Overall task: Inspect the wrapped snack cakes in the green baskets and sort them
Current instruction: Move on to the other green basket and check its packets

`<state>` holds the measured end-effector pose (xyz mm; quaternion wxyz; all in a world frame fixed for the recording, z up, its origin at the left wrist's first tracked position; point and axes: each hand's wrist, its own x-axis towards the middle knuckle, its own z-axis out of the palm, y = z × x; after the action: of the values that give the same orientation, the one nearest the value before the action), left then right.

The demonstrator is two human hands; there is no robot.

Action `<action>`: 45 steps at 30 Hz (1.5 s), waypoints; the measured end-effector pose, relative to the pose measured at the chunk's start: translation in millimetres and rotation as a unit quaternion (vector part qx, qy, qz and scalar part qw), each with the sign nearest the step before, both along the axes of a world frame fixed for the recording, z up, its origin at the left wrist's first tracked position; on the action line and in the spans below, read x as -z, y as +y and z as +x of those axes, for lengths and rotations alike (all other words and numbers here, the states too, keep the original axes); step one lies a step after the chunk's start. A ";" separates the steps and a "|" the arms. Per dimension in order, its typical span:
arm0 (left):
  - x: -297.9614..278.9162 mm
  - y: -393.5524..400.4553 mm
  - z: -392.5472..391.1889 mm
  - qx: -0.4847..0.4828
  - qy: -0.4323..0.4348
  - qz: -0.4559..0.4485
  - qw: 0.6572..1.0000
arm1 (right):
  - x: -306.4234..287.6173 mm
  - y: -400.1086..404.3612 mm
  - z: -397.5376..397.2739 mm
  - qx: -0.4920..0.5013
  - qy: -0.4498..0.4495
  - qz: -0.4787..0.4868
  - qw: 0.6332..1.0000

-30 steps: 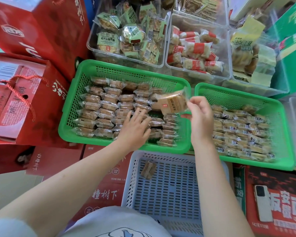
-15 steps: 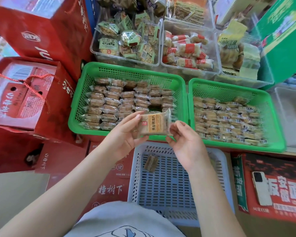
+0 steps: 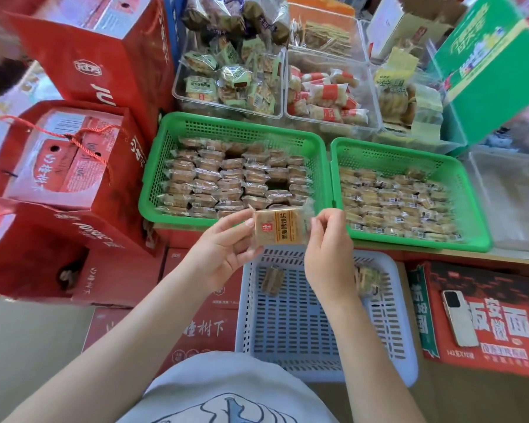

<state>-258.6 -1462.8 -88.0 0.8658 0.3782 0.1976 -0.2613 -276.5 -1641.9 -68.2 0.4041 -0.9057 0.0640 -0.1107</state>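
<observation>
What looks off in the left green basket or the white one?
Left green basket: neat rows, but a dark gap near the right side where a cake is missing. White basket: only two cakes, one lying askew, one at the right wall. Both hands hold a cake; no damage visible.

1. Right hand (image 3: 329, 251) no longer holds the snack cake (image 3: 280, 226) alone up over the baskets; the cake now sits lower, between both hands.
2. Left hand (image 3: 223, 254) is off the packed rows and pinches the cake's left edge.
3. Printed label faces up.
</observation>
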 end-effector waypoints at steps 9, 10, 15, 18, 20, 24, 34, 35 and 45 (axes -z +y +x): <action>-22.2 2.7 -31.5 0.008 -0.036 0.195 0.980 | -9.5 20.2 -36.0 0.056 -0.019 0.116 0.991; -25.8 3.0 -34.6 0.011 -0.052 0.243 0.968 | -12.5 21.2 -39.5 0.065 -0.014 0.133 0.989; -39.6 7.9 -46.3 0.022 -0.163 0.389 0.906 | -22.7 28.7 -54.1 0.061 0.031 0.148 0.987; -44.2 17.4 -51.5 0.034 -0.190 0.367 0.910 | -23.3 30.8 -58.3 0.074 0.069 0.197 0.975; -43.8 22.9 -55.8 0.045 -0.175 0.307 0.934 | -27.3 36.1 -62.1 0.094 0.061 0.256 0.960; -40.2 27.6 -62.8 0.041 -0.115 0.211 0.970 | -31.5 46.6 -68.6 0.099 0.021 0.281 0.954; -42.8 25.7 -69.7 0.057 -0.078 0.147 0.984 | -47.6 38.5 -71.7 0.069 0.092 0.482 0.868; -42.7 25.2 -68.7 0.061 -0.076 0.146 0.984 | -49.4 38.1 -70.8 0.069 0.094 0.493 0.862; -51.6 20.5 -41.2 0.088 -0.141 0.131 0.977 | -37.4 16.4 -43.2 0.159 0.128 0.618 0.759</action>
<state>-299.8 -1442.3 -36.4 0.8017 0.5370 0.0715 -0.2525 -319.7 -1625.4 -30.7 0.8409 -0.4417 0.3125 0.0068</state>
